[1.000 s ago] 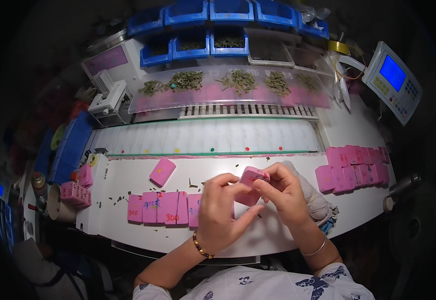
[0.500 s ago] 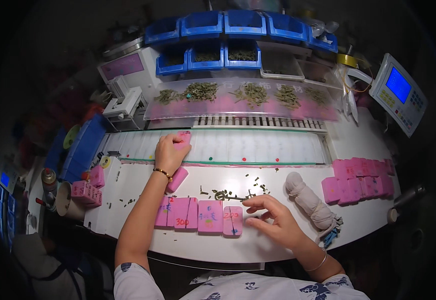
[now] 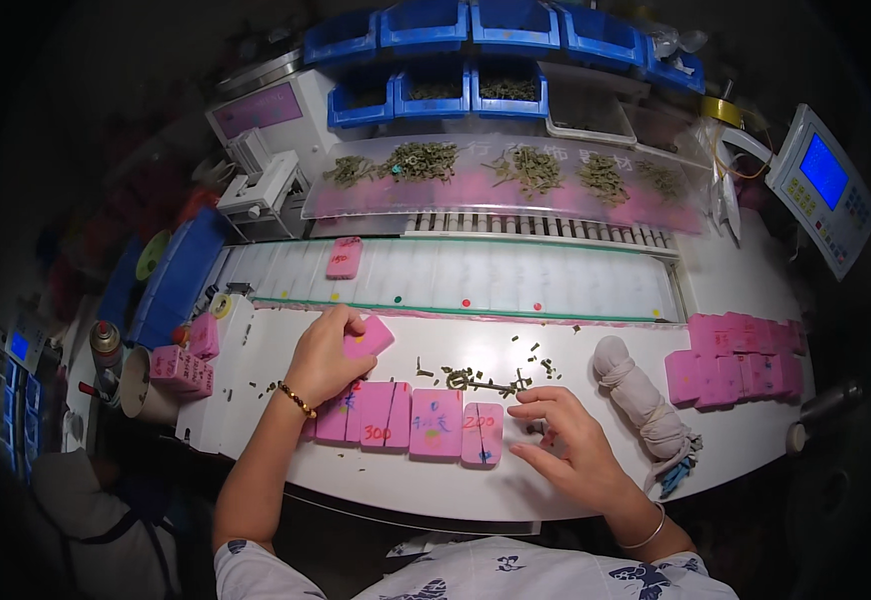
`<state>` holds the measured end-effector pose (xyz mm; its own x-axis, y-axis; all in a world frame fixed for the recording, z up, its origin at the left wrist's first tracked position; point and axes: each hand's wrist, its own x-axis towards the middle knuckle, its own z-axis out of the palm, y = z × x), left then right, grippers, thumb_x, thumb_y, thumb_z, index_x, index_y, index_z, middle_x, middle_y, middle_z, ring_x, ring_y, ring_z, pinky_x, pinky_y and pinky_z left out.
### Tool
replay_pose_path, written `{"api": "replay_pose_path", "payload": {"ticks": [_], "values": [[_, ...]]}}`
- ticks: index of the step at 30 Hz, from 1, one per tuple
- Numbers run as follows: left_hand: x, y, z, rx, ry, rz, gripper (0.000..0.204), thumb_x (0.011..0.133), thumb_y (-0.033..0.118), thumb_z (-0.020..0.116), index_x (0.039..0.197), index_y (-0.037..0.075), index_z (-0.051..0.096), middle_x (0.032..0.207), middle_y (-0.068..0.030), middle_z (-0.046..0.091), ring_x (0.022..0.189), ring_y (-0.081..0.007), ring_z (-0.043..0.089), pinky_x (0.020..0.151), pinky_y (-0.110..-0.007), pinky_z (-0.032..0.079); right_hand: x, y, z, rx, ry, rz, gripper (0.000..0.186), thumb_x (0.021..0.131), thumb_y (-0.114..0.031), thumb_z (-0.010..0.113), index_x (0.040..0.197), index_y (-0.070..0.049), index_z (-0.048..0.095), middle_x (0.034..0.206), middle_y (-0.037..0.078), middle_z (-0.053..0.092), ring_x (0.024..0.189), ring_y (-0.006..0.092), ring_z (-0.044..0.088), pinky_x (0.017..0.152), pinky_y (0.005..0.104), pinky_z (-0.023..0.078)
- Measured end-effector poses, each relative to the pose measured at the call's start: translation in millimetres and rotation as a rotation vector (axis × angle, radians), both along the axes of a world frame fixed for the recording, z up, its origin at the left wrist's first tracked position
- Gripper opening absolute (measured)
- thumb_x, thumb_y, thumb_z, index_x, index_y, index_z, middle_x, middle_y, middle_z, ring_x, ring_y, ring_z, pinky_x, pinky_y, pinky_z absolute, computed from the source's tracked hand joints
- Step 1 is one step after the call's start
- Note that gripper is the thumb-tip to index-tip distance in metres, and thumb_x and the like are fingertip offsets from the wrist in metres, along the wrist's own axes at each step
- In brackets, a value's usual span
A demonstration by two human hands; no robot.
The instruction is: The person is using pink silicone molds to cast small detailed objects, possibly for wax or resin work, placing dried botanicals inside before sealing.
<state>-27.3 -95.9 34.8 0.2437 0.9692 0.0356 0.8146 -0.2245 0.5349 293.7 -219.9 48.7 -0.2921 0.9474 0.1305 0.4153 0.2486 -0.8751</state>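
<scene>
My left hand (image 3: 328,355) has its fingers closed on a loose pink block (image 3: 370,337) on the white table. Another pink block (image 3: 345,258) lies on the segmented white strip (image 3: 426,275) beyond it. Several pink blocks (image 3: 436,425) with handwriting stand in a row between my forearms. My right hand (image 3: 571,445) is open, fingers apart and curved, just right of the row's end block (image 3: 482,435). Small dark green pieces (image 3: 461,378) and a thin metal tool are scattered behind the row; at this size I cannot make out the tool.
Right: a white cloth bundle (image 3: 631,395), stacked pink blocks (image 3: 736,365), a keypad panel (image 3: 821,190). Back: a translucent tray (image 3: 456,200) with leaf-like piles, blue bins (image 3: 511,25), a small white machine (image 3: 261,185). Left: blue bin (image 3: 176,285), spray can (image 3: 106,345), pink blocks (image 3: 181,370).
My left hand took a pink block from between both hands to the strip, let it go there, and came back down onto the loose block. My right hand moved rightward and opened.
</scene>
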Motion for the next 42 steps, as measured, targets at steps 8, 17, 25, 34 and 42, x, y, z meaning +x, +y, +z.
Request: {"api": "replay_pose_path", "payload": {"ticks": [8, 17, 25, 34, 42], "values": [[39, -16, 12, -0.185, -0.968, -0.234, 0.042, 0.071, -0.008, 0.073, 0.101, 0.006, 0.049, 0.113, -0.0050, 0.056, 0.108, -0.0139, 0.058, 0.095, -0.033, 0.053, -6, -2, -6, 0.069, -0.109, 0.049, 0.043, 0.082, -0.016, 0.074, 0.120, -0.005, 0.060, 0.127, 0.015, 0.052, 0.109, 0.0299, 0.057, 0.085, 0.0378, 0.052], [17, 55, -23, 0.245, -0.152, 0.214, 0.027, 0.075, 0.018, 0.078, 0.088, 0.001, 0.062, 0.093, -0.0115, 0.064, 0.092, -0.0211, 0.061, 0.081, -0.034, 0.050, -31, -4, -21, 0.320, -0.445, 0.177, 0.063, 0.070, -0.015, 0.079, 0.126, -0.004, 0.052, 0.132, 0.023, 0.047, 0.119, 0.0387, 0.050, 0.092, 0.0436, 0.047], [-8, 100, -30, 0.418, 0.050, 0.354, 0.035, 0.074, 0.029, 0.081, 0.087, 0.000, 0.066, 0.096, -0.0192, 0.065, 0.093, -0.0341, 0.062, 0.085, -0.041, 0.048, -34, 3, -16, 0.347, -0.380, 0.119, 0.054, 0.072, -0.010, 0.074, 0.121, 0.000, 0.051, 0.120, 0.020, 0.052, 0.111, 0.0365, 0.053, 0.087, 0.0418, 0.045], [86, -13, 4, -0.438, -0.722, -0.099, 0.029, 0.096, 0.014, 0.062, 0.122, 0.001, 0.063, 0.095, -0.0027, 0.066, 0.084, -0.0086, 0.062, 0.072, -0.023, 0.052, -9, 10, -3, 0.411, -0.273, -0.107, 0.070, 0.067, -0.011, 0.080, 0.127, -0.001, 0.045, 0.120, 0.019, 0.053, 0.110, 0.0389, 0.051, 0.095, 0.0461, 0.043], [122, -78, 6, -0.703, -1.051, -0.380, 0.037, 0.095, 0.009, 0.063, 0.128, -0.003, 0.055, 0.110, -0.0088, 0.065, 0.092, -0.0106, 0.064, 0.078, -0.024, 0.053, -2, 1, 1, 0.355, 0.027, -0.080, 0.082, 0.073, -0.014, 0.082, 0.141, -0.001, 0.040, 0.130, 0.019, 0.048, 0.118, 0.0347, 0.050, 0.097, 0.0426, 0.043]]}}
